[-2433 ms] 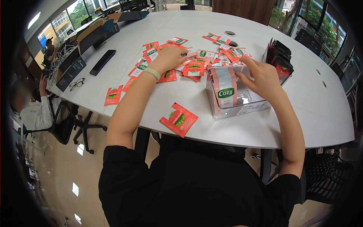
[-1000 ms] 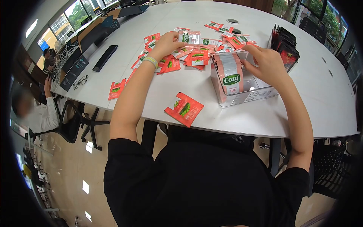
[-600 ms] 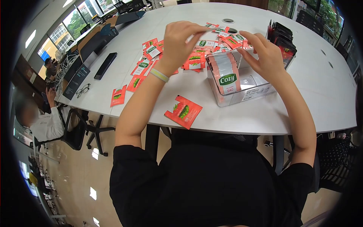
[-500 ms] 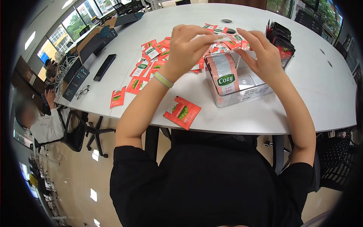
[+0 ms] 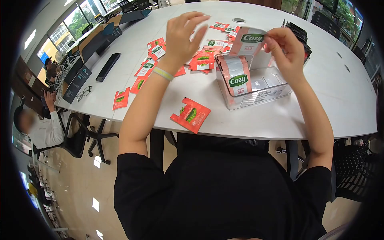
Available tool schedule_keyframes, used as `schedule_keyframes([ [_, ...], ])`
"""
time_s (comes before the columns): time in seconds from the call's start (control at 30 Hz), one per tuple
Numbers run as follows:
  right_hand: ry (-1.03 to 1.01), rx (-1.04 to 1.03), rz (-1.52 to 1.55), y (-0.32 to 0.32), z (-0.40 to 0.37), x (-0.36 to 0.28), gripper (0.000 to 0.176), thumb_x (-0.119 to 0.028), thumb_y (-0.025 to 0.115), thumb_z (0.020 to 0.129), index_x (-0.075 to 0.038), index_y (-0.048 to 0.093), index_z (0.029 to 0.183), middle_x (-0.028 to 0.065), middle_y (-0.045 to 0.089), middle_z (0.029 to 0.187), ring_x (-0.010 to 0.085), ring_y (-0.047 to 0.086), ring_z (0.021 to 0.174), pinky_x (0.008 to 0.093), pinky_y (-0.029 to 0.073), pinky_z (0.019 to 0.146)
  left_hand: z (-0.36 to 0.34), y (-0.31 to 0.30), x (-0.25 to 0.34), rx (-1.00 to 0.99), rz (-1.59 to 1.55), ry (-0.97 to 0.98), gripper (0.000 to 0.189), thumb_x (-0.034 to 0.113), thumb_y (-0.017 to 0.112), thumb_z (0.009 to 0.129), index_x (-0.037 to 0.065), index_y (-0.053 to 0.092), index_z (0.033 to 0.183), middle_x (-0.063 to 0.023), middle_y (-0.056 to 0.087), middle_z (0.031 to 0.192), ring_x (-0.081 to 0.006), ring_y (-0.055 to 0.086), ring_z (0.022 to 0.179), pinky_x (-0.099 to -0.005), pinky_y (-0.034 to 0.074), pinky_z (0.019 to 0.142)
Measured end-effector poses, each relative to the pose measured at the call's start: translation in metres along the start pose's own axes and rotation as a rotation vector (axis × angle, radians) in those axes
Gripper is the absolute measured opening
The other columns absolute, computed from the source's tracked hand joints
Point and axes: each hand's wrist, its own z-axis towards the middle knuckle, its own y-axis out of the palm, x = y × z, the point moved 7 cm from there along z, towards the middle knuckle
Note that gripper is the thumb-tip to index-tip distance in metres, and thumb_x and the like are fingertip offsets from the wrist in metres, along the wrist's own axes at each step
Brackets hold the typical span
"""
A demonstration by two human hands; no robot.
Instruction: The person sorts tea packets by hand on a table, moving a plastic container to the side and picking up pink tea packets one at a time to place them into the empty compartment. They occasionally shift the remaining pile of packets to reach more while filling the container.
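Observation:
My right hand [image 5: 286, 52] pinches a pink and silver Cozy sachet [image 5: 247, 42] by its right edge, above the clear plastic box [image 5: 256, 98]. A row of upright Cozy sachets [image 5: 237, 76] fills the left part of that box; its right part shows bare plastic. My left hand [image 5: 185, 38], with a band on the wrist, is raised over the pile with fingers apart and nothing in them. Red and white sachets [image 5: 202, 61] lie scattered beneath and beside it. One red sachet [image 5: 191, 115] rests alone near the table's front edge.
Dark packets [image 5: 298, 34] stand behind the box at the right. A black phone [image 5: 108, 67], glasses [image 5: 85, 93] and another red sachet [image 5: 121, 99] lie at the left. Beyond the table's left edge, a person in white [image 5: 46, 130] sits on a chair.
My left hand has let go of the sachet and moved up and left, its fingers opening. The sachet, now face-on, is in my right hand alone.

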Motion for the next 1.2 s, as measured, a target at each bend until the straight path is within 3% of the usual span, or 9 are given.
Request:
schedule_keyframes([
  [0.1,0.171,-0.133,0.196,-0.002,0.004,0.007,0.006,-0.002,0.059,0.082,-0.001,0.060,0.088,0.0024,0.063,0.074,0.0068,0.057,0.068,0.0220,0.045,0.059,-0.023,0.011,-0.051,-0.151,0.079,-0.176,0.027,0.034,0.055,0.087,0.012,0.065,0.100,-0.0061,0.061,0.105,-0.0227,0.057,0.087,-0.0388,0.036,0.081],
  [0.17,0.196,-0.395,0.143,0.010,0.000,0.010,0.005,-0.004,0.060,0.080,-0.001,0.060,0.085,0.0021,0.063,0.073,0.0059,0.055,0.065,0.0210,0.043,0.058,-0.061,0.033,-0.092,-0.456,0.059,-0.500,0.032,0.038,0.057,0.086,0.011,0.065,0.100,-0.0068,0.062,0.101,-0.0244,0.058,0.087,-0.0416,0.038,0.083],
  [0.23,0.181,-0.425,0.110,0.016,-0.001,0.007,0.004,-0.004,0.062,0.078,-0.001,0.061,0.081,0.0014,0.062,0.070,0.0056,0.053,0.062,0.0204,0.040,0.056,-0.074,0.034,-0.099,-0.505,0.059,-0.484,0.039,0.042,0.058,0.085,0.009,0.064,0.103,-0.0087,0.062,0.100,-0.0261,0.059,0.091,-0.0394,0.041,0.082],
  [0.3,0.336,-0.662,0.121,0.035,-0.013,0.010,0.005,-0.004,0.064,0.077,-0.001,0.061,0.075,0.0007,0.060,0.063,0.0044,0.051,0.058,0.0209,0.039,0.052,-0.097,0.049,-0.109,-0.849,0.057,-0.607,0.046,0.044,0.058,0.085,0.006,0.062,0.110,-0.0114,0.063,0.103,-0.0271,0.059,0.096,-0.0355,0.045,0.081],
  [0.4,0.408,-0.740,0.036,0.047,-0.023,0.017,0.015,-0.008,0.069,0.075,-0.002,0.059,0.067,0.0003,0.057,0.056,0.0048,0.048,0.050,0.0214,0.037,0.048,-0.104,0.048,-0.117,-0.733,-0.034,-0.608,0.053,0.047,0.060,0.083,0.003,0.060,0.113,-0.0125,0.062,0.102,-0.0275,0.060,0.094,-0.0344,0.046,0.079],
  [0.63,0.466,-0.754,0.030,0.052,-0.029,0.023,0.024,-0.012,0.074,0.074,-0.001,0.056,0.061,0.0022,0.055,0.054,0.0069,0.048,0.047,0.0231,0.036,0.045,-0.101,0.050,-0.110,-0.736,-0.020,-0.573,0.056,0.047,0.062,0.082,0.002,0.059,0.114,-0.0155,0.062,0.104,-0.0267,0.060,0.092,-0.0360,0.047,0.079],
  [0.73,0.413,-0.748,-0.020,0.052,-0.028,0.024,0.027,-0.013,0.075,0.072,-0.001,0.054,0.060,0.0035,0.054,0.053,0.0084,0.047,0.047,0.0254,0.035,0.044,-0.100,0.052,-0.107,-0.908,-0.032,-0.712,0.053,0.042,0.061,0.085,0.002,0.057,0.119,-0.0158,0.060,0.117,-0.0272,0.057,0.106,-0.0333,0.043,0.091],
  [0.97,0.265,-0.680,-0.278,0.048,-0.019,0.011,0.035,-0.022,0.078,0.067,-0.003,0.050,0.058,0.0051,0.050,0.050,0.0177,0.047,0.045,0.0302,0.036,0.046,-0.091,0.051,-0.103,-0.859,0.024,-0.619,0.035,0.033,0.060,0.086,0.005,0.065,0.106,-0.0119,0.065,0.105,-0.0266,0.062,0.093,-0.0332,0.047,0.082],
  [1.2,0.289,-0.680,-0.306,0.047,-0.020,0.012,0.037,-0.027,0.079,0.066,-0.003,0.051,0.059,0.0057,0.051,0.050,0.0195,0.049,0.046,0.0314,0.038,0.047,-0.088,0.047,-0.096,-0.689,0.092,-0.511,0.027,0.027,0.061,0.085,0.008,0.067,0.104,-0.0089,0.068,0.097,-0.0242,0.065,0.085,-0.0316,0.049,0.078],
])
